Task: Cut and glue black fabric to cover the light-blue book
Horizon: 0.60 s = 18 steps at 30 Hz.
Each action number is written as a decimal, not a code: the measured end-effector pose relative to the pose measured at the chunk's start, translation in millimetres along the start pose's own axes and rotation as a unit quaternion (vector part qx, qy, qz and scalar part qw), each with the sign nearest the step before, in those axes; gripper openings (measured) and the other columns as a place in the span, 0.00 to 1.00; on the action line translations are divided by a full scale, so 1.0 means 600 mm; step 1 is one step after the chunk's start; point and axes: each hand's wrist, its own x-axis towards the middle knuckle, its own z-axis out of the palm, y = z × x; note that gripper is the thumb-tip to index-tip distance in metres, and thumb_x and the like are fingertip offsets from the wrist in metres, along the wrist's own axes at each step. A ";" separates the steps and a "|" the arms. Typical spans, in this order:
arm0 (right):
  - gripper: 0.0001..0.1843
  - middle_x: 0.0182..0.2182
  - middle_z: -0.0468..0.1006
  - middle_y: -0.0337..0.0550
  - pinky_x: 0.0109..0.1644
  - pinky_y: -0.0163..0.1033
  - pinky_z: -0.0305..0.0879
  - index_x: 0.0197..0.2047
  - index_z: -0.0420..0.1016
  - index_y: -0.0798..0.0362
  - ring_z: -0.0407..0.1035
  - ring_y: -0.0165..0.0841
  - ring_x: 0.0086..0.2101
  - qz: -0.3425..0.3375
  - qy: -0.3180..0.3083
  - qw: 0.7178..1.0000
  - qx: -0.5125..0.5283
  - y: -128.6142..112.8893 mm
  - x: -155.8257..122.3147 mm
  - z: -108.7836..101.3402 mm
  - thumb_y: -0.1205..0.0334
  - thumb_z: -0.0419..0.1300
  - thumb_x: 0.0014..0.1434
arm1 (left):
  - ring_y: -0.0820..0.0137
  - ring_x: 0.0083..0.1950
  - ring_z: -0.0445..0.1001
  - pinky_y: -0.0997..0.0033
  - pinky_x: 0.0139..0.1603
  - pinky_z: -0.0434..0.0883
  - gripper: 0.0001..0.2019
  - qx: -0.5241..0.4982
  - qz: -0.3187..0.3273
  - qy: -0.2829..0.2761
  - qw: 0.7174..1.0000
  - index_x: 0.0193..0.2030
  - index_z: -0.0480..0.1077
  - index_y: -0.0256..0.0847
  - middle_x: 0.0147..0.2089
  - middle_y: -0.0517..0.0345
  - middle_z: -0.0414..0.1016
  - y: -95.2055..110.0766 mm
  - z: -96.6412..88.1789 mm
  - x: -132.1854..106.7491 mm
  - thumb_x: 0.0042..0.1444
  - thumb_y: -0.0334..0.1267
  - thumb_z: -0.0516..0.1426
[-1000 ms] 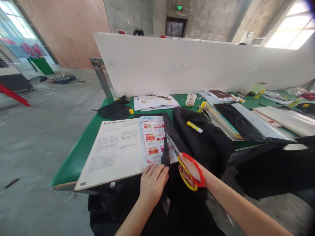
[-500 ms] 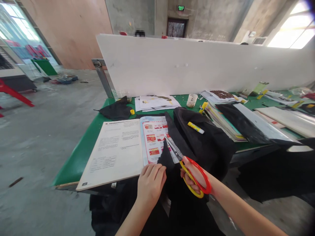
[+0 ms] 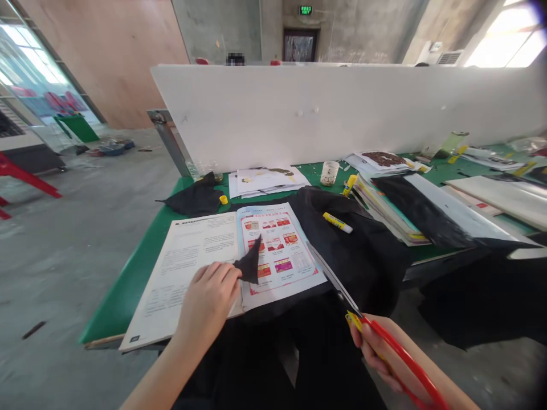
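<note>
My left hand [image 3: 213, 290] is closed on a small pointed scrap of black cloth [image 3: 251, 262], held over the open book [image 3: 188, 267]. Printed red and purple pictures fill the book's right page. In my right hand [image 3: 380, 347] is a pair of scissors [image 3: 342, 293] with red and yellow handles, its blades pointing up and left near the page's right edge. The blades look nearly closed and are apart from the scrap. A larger black cloth [image 3: 363, 250] lies right of the book, and a yellow glue stick [image 3: 337, 222] rests on it.
On the green table [image 3: 123, 290] are another black cloth piece [image 3: 194, 195], a yellow cap [image 3: 223, 200], paper sheets [image 3: 267, 181], a clear cup [image 3: 329, 173] and a stack of books [image 3: 388, 210]. A white board [image 3: 299, 125] stands along the back.
The small scrap is now separate from the larger cloth. My left hand has moved left with it over the book; my right hand has drawn the scissors down and right.
</note>
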 end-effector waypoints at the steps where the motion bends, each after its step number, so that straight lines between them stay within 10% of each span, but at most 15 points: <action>1: 0.26 0.18 0.55 0.29 0.15 0.26 0.44 0.34 0.61 0.53 0.46 0.18 0.15 -0.006 0.003 1.000 -0.008 -0.006 -0.003 -0.006 0.36 0.47 0.57 | 0.64 0.39 0.70 0.61 0.41 0.64 0.07 0.016 0.006 -0.017 1.000 0.35 0.69 0.39 0.35 0.56 0.72 -0.011 0.003 0.011 0.58 0.29 0.50; 10: 0.21 0.16 0.52 0.28 0.17 0.30 0.44 0.32 0.59 0.52 0.44 0.20 0.15 -0.056 0.029 0.996 -0.063 -0.058 0.020 -0.030 0.41 0.54 0.56 | 0.61 0.37 0.72 0.62 0.37 0.63 0.08 0.073 0.037 -0.075 0.994 0.35 0.70 0.40 0.34 0.52 0.73 -0.095 0.096 0.161 0.56 0.30 0.50; 18: 0.19 0.19 0.51 0.30 0.20 0.31 0.44 0.29 0.57 0.52 0.45 0.22 0.19 -0.081 0.057 0.992 -0.072 -0.070 0.046 -0.043 0.45 0.55 0.56 | 0.69 0.36 0.72 0.72 0.37 0.66 0.10 -0.075 -0.133 0.080 0.985 0.39 0.70 0.40 0.41 0.56 0.73 -0.151 0.162 0.323 0.56 0.33 0.49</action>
